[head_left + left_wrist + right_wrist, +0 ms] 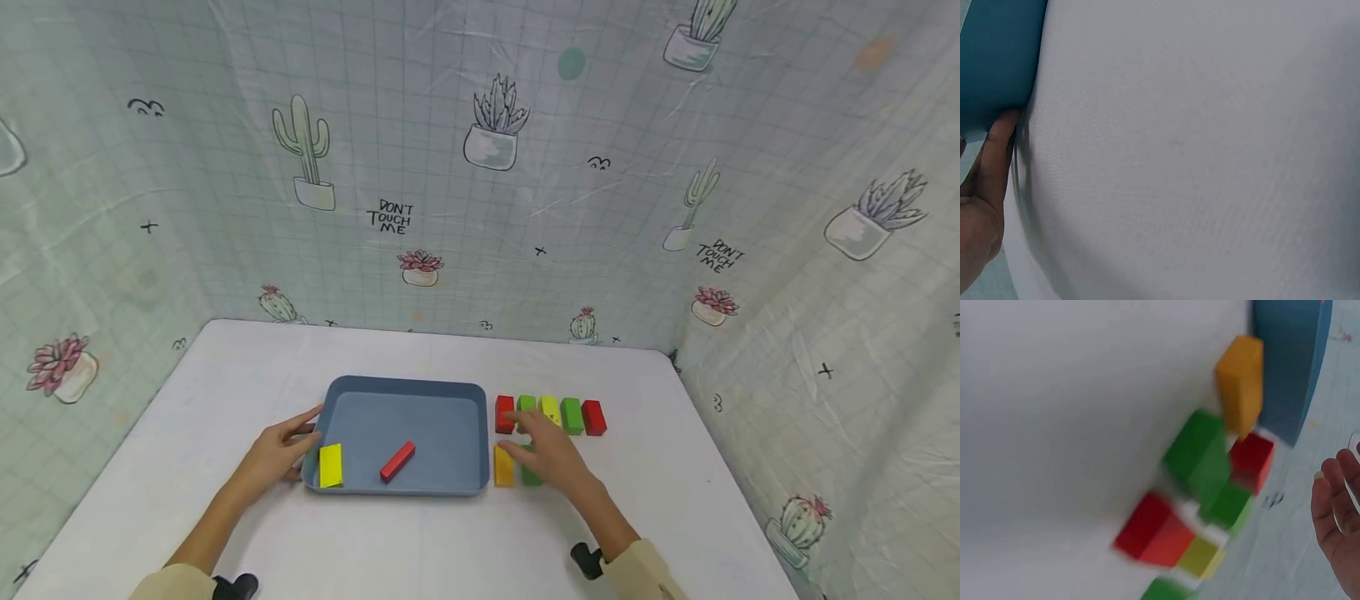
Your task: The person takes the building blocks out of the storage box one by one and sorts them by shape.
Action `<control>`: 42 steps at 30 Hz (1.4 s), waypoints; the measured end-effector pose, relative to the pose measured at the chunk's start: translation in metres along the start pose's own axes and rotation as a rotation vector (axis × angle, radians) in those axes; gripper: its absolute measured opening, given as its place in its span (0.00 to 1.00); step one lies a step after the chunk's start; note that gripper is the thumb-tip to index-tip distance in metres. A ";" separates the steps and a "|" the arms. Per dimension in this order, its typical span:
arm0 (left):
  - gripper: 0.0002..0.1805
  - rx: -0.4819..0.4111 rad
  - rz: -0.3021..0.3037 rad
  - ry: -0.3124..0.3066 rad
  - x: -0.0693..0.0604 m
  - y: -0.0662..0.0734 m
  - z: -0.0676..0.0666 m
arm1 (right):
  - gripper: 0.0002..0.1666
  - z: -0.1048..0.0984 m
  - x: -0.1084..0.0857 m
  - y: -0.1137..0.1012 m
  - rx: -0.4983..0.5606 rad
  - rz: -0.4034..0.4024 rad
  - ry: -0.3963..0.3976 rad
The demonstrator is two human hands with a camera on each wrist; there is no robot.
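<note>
A blue-grey tray (412,417) lies on the table with a yellow block (331,465) at its left end and a red block (398,462) near its front middle. My left hand (273,454) rests against the tray's left side, and in the left wrist view a finger (999,147) touches the tray wall (1000,62). Over the blocks right of the tray hovers my right hand (551,450), fingers spread and holding nothing. Below it are an orange block (504,467) and a green block (531,477), partly hidden by the hand.
Behind the right hand runs a row of blocks, with a red block (505,414) nearest the tray, then green, yellow, green and another red block (594,418) at the end. A patterned curtain (450,167) surrounds the white table (360,550) at the back and sides.
</note>
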State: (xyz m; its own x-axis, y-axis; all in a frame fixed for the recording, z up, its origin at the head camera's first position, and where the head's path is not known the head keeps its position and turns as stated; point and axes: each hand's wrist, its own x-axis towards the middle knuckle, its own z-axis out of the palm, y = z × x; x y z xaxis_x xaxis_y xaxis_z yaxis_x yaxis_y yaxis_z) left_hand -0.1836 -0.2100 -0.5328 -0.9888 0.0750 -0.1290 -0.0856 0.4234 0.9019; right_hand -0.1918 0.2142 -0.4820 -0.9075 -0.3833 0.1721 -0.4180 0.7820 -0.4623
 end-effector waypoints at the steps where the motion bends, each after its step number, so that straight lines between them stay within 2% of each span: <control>1: 0.33 0.004 0.001 0.001 0.000 0.000 0.000 | 0.27 0.002 0.005 -0.006 -0.004 -0.027 -0.018; 5: 0.33 0.002 0.002 0.001 0.000 0.000 -0.001 | 0.24 0.013 0.026 -0.035 -0.047 -0.175 -0.096; 13: 0.32 -0.010 0.006 0.002 0.002 0.001 0.000 | 0.23 0.045 0.052 -0.081 -0.256 -0.457 -0.236; 18: 0.32 -0.025 0.002 0.000 0.004 0.000 0.001 | 0.23 0.066 0.059 -0.089 -0.465 -0.601 -0.214; 20: 0.32 -0.031 0.000 -0.004 0.004 -0.001 0.001 | 0.22 0.073 0.060 -0.088 -0.486 -0.620 -0.209; 23: 0.33 -0.032 -0.004 -0.007 0.005 -0.002 0.000 | 0.21 0.080 0.061 -0.086 -0.472 -0.618 -0.225; 26: 0.33 -0.028 -0.008 -0.002 0.006 -0.003 0.000 | 0.22 0.083 0.062 -0.087 -0.445 -0.595 -0.247; 30: 0.32 -0.023 -0.012 0.003 0.006 -0.004 0.000 | 0.22 0.084 0.063 -0.092 -0.461 -0.547 -0.267; 33: 0.32 -0.021 -0.016 -0.001 0.006 -0.005 0.001 | 0.25 0.087 0.062 -0.097 -0.459 -0.469 -0.269; 39: 0.32 -0.026 -0.009 -0.001 0.006 -0.004 0.000 | 0.40 0.098 0.058 -0.102 -0.408 -0.232 -0.225; 42: 0.32 -0.025 -0.001 0.000 0.006 -0.003 -0.002 | 0.42 0.103 0.058 -0.103 -0.421 -0.171 -0.209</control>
State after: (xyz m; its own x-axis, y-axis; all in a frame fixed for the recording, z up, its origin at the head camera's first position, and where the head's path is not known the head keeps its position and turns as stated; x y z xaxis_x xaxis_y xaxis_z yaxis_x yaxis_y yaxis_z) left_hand -0.1896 -0.2123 -0.5357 -0.9887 0.0749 -0.1301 -0.0896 0.4008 0.9118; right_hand -0.1967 0.0611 -0.5138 -0.8143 -0.5802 0.0172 -0.5803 0.8132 -0.0444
